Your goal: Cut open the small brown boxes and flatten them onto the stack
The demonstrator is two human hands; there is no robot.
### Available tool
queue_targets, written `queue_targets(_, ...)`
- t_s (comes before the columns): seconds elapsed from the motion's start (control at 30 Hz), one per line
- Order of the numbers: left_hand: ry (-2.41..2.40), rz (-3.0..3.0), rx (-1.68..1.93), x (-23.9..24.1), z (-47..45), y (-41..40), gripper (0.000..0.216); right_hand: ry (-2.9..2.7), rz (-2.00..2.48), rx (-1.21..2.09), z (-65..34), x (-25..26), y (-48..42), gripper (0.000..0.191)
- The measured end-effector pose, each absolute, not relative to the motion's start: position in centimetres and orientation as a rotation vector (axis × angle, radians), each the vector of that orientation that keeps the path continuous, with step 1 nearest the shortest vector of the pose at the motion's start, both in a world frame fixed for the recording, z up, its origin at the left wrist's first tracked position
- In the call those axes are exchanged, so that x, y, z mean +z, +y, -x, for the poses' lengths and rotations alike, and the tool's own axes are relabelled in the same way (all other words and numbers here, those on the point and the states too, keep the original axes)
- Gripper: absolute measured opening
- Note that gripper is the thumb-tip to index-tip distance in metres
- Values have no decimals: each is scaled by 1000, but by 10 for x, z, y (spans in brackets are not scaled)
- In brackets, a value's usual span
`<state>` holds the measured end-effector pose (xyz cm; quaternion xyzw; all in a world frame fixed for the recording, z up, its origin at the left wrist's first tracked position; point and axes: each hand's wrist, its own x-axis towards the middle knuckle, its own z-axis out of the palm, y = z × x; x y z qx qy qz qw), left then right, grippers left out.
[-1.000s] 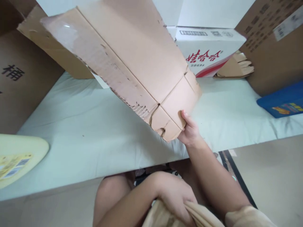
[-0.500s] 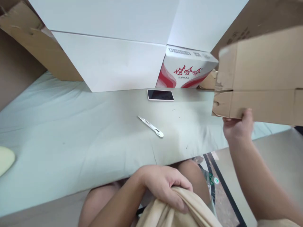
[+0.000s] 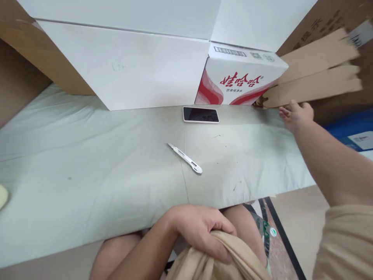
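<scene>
My left hand (image 3: pixel 204 229) rests over my lap, its fingers closed around a fold of tan cloth (image 3: pixel 215 256). At the right my right hand (image 3: pixel 298 114) is stretched out with its fingers apart, by the lower edge of a piece of flattened brown cardboard (image 3: pixel 317 79). That cardboard leans beside the white and red box (image 3: pixel 241 79); whether the fingertips still touch it I cannot tell. A white utility knife (image 3: pixel 185 158) lies on the pale green sheet (image 3: pixel 125 155). Behind the knife is a phone (image 3: pixel 201 115) with a dark screen.
Large white panels (image 3: pixel 140 70) stand along the back, with brown cardboard (image 3: pixel 49 58) at the left. A printed brown carton (image 3: pixel 305 31) is at the back right, above a blue item (image 3: pixel 358 126). A pale yellow object (image 3: pixel 2 196) shows at the left edge.
My right hand has carried the cardboard back and away, beside the red and white box, and its fingers have come apart. My left hand stays on the cloth. The view has shifted slightly.
</scene>
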<state>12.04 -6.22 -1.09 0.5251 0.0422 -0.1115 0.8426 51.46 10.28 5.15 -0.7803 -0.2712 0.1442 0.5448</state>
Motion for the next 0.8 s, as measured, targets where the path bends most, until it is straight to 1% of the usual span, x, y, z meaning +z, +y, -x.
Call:
queue_targets(0.17,163,-1107,-275,-9,-116,-58,50,-560,1879,563,-508,37,120,21)
queue_targets(0.3,172,-1114,-278,-8,-116,-56,51,-565,1922,652,-500,19,115,7)
queue_targets(0.33,169,-1112,-275,-7,-116,-55,51,-568,1931,670,-499,16,113,7)
queue_targets(0.5,175,-1082,-297,-4,-112,-55,56,-623,1963,716,-490,18,100,12)
queue_targets(0.57,171,-1077,-307,-4,-108,-55,57,-683,1955,741,-478,24,97,6)
queue_targets(0.6,163,-1066,-303,-5,-105,-56,58,-723,1942,753,-469,28,96,5)
queue_targets(0.7,113,-990,-260,-10,-98,-57,64,-881,1876,796,-427,42,95,15)
queue_targets(0.8,26,-934,-186,-12,-89,-54,64,-1084,1770,905,-369,54,94,16)
